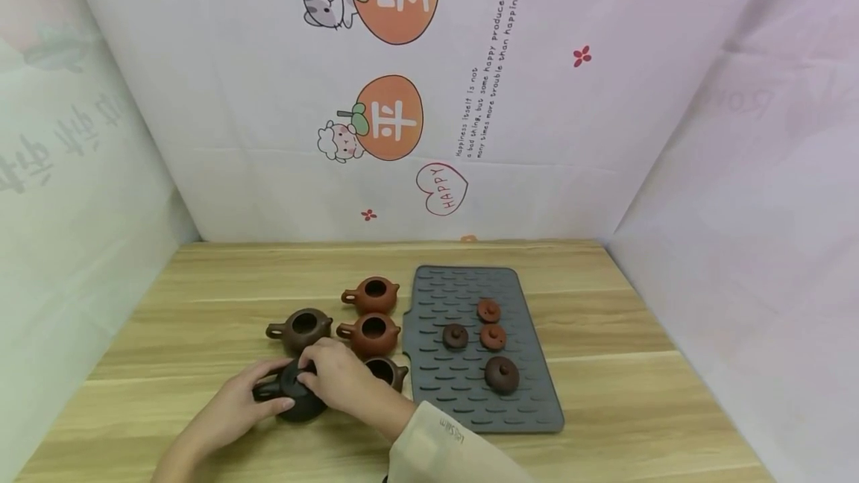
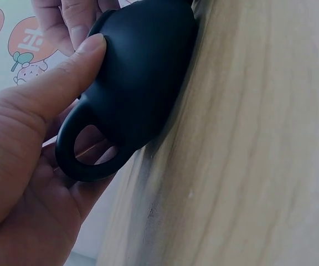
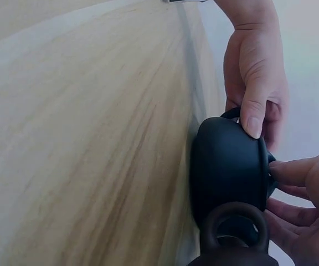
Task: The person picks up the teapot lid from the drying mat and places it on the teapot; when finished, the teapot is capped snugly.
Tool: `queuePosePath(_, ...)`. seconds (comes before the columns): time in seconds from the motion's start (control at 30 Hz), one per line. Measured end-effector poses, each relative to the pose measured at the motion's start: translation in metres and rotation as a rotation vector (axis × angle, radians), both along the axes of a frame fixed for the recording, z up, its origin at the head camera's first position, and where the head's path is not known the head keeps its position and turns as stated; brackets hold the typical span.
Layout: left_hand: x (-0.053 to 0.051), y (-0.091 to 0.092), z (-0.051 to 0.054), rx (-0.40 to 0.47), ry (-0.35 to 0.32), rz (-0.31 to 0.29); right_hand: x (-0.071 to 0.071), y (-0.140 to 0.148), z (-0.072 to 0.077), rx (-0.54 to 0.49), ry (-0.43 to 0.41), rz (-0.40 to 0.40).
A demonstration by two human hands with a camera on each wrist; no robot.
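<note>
A black teapot [image 1: 303, 407] stands on the wooden table at the near left. My left hand [image 1: 231, 405] holds it from the handle side, thumb at the rim and fingers round the far side. The loop handle [image 2: 65, 147] lies between thumb and fingers in the left wrist view. From the right, my right hand [image 1: 342, 379] pinches the knob of the black lid [image 3: 271, 185], which sits at the pot's mouth. Part of the lid is hidden by the fingers. A dark brown teapot [image 1: 400, 376] without a lid is partly covered by my right wrist.
Behind the hands stand a lidless brown teapot [image 1: 305, 334] and two lidless reddish teapots [image 1: 377, 300]. To the right, a grey ridged mat [image 1: 429, 289] carries two reddish lids [image 1: 493, 337], a small dark lid [image 1: 455, 336] and a larger brown lid [image 1: 502, 376].
</note>
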State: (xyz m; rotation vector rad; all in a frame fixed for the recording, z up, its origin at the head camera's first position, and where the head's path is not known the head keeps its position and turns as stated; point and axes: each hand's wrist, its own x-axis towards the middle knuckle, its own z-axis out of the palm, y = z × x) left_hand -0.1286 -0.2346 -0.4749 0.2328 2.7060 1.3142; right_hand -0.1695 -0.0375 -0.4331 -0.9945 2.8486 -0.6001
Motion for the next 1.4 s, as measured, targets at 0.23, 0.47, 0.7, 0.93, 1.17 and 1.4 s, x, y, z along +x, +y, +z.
queuePosePath(0.23,-0.001,0.001,0.002,-0.009,0.024,-0.016,-0.006,0.024,0.018,-0.069,-0.087,-0.02)
queuePosePath(0.47,-0.005,0.014,0.015,-0.065,0.124,-0.028,-0.02,0.083,0.035,-0.138,-0.117,-0.073)
queuePosePath(0.7,-0.021,0.051,0.029,-0.054,0.216,-0.129,-0.025,0.148,0.032,-0.145,-0.118,-0.096)
queuePosePath(0.93,-0.03,0.082,0.03,-0.093,0.146,-0.259,-0.02,0.199,0.016,-0.153,-0.12,-0.121)
queuePosePath(1.17,-0.032,0.097,0.02,-0.141,0.126,-0.272,-0.016,0.246,0.0,-0.114,-0.122,-0.138)
queuePosePath(1.4,-0.032,0.1,0.02,-0.167,0.168,-0.287,-0.014,0.28,-0.015,-0.081,-0.11,-0.165)
